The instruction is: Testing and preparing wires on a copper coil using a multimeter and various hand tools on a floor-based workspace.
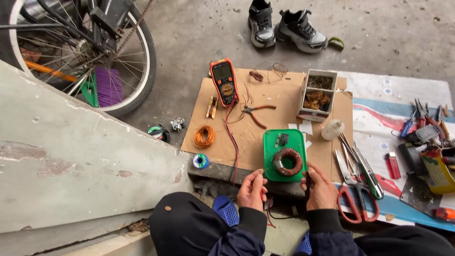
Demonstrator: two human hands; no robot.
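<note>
Two hands work at the near edge of the brown cardboard sheet [246, 118] on the floor. On it lies a green plastic tray [270, 156] carrying a copper-wound ring coil [287, 161], lying flat, axis upward, no long axis. Left hand [251, 189] pinches a red probe lead [231, 137]; right hand [320, 190] is closed on a black probe [307, 182], upright, tip toward the coil. Risk: a slipped probe could scrape the winding, or the lead could tug the orange multimeter [224, 82].

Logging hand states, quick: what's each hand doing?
Left hand: closed on the red probe.
Right hand: closed on the black probe.
</note>
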